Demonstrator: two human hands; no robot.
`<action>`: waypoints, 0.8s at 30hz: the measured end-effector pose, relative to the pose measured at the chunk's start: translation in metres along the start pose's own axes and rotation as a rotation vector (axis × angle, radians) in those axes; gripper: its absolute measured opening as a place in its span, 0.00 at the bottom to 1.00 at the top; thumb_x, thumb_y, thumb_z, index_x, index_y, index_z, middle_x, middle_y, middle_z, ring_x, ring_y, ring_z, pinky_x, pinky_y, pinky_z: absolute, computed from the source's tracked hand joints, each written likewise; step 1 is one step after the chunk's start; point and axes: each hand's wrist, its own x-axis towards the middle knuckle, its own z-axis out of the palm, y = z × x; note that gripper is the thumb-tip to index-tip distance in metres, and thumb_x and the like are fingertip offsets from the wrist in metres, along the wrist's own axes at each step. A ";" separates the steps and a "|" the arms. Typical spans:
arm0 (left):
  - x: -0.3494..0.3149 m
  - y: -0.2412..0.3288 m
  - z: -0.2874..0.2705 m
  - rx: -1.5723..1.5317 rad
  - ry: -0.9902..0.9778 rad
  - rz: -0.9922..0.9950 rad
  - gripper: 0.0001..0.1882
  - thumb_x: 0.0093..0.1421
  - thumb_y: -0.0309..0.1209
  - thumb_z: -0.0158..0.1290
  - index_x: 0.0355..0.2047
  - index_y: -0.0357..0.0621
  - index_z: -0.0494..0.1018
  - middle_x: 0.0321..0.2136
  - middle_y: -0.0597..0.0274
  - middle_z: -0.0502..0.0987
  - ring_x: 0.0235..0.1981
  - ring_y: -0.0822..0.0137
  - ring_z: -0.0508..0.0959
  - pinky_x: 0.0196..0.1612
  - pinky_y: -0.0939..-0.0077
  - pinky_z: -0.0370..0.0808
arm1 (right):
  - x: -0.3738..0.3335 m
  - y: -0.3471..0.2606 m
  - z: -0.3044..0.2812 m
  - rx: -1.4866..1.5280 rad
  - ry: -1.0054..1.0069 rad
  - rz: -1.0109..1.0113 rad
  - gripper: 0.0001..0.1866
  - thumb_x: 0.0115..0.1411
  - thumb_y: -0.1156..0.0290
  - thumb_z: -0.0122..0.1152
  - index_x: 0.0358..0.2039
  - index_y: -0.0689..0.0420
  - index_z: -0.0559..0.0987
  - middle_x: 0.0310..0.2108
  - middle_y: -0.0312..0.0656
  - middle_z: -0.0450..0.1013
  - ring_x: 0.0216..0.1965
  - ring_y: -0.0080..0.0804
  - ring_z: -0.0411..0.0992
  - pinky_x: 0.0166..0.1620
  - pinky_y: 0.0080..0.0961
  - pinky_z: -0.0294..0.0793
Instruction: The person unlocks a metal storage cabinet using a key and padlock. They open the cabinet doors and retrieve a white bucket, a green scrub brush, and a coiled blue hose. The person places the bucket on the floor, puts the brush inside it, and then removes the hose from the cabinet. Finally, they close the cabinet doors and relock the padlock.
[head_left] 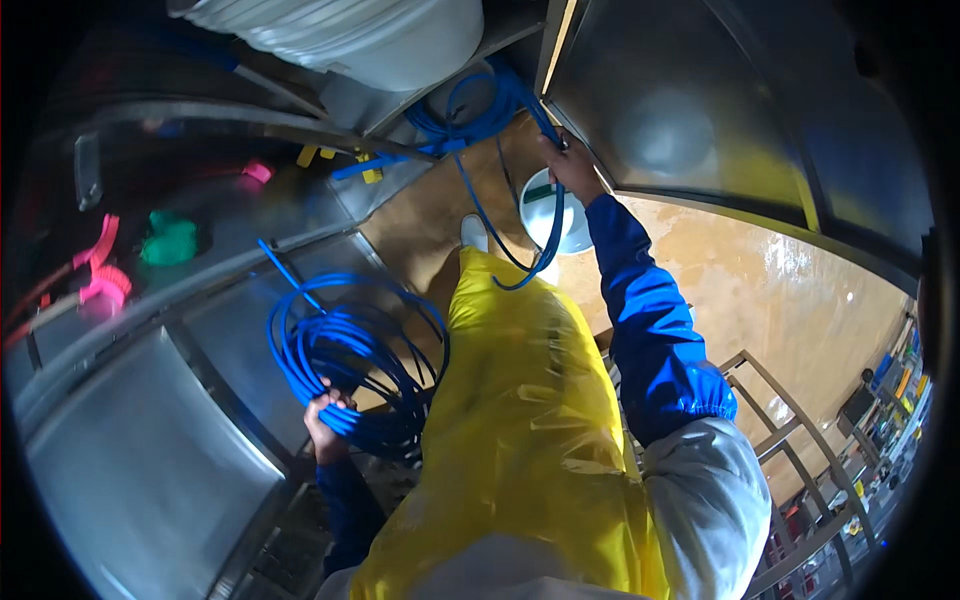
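Note:
My left hand (325,422) is closed around one side of a loose coil of blue hose (385,432), which hangs to the left of my yellow apron (530,400). One end of this coil sticks up at its far left. Farther ahead, my right hand (573,168) grips blue hose beside the metal door or panel. From that hand a length curves down in front of the apron. More loops of blue hose (480,122) hang just ahead and left of it. Whether the two coils are one hose, I cannot tell.
A white bucket (570,232) stands on the brown floor under my right hand. Large white tubs (400,45) sit ahead at the top. Metal counters (150,430) run along the left, with pink brushes (105,285) and a green item (168,238). A metal rack (790,430) stands at right.

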 end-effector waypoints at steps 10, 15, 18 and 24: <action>0.054 0.024 -0.006 0.027 0.004 -0.036 0.26 0.53 0.34 0.56 0.52 0.44 0.68 0.23 0.72 0.64 0.25 0.73 0.67 0.30 0.72 0.67 | 0.198 0.051 0.061 -0.009 0.192 -0.122 0.34 0.61 0.44 0.68 0.56 0.60 0.77 0.22 0.38 0.74 0.21 0.22 0.72 0.29 0.25 0.74; 0.084 0.019 -0.005 0.109 0.073 -0.059 0.29 0.48 0.33 0.58 0.52 0.42 0.68 0.22 0.70 0.64 0.24 0.70 0.66 0.30 0.71 0.64 | 0.305 0.113 0.092 -0.244 0.332 -0.524 0.24 0.57 0.48 0.63 0.42 0.55 0.79 0.25 0.44 0.78 0.28 0.42 0.77 0.35 0.40 0.75; 0.095 0.007 0.006 0.174 0.088 -0.079 0.29 0.47 0.33 0.59 0.51 0.41 0.68 0.22 0.69 0.64 0.24 0.69 0.66 0.30 0.69 0.65 | 0.361 0.128 0.106 -0.374 0.440 -0.481 0.27 0.58 0.46 0.61 0.45 0.57 0.78 0.29 0.47 0.78 0.33 0.46 0.76 0.38 0.42 0.75; 0.118 -0.004 0.026 0.301 0.205 -0.166 0.31 0.44 0.32 0.60 0.50 0.41 0.67 0.21 0.68 0.64 0.23 0.67 0.66 0.32 0.67 0.66 | 0.435 0.192 0.108 -0.486 0.635 -0.351 0.32 0.61 0.42 0.59 0.50 0.59 0.76 0.37 0.54 0.78 0.41 0.54 0.75 0.44 0.48 0.74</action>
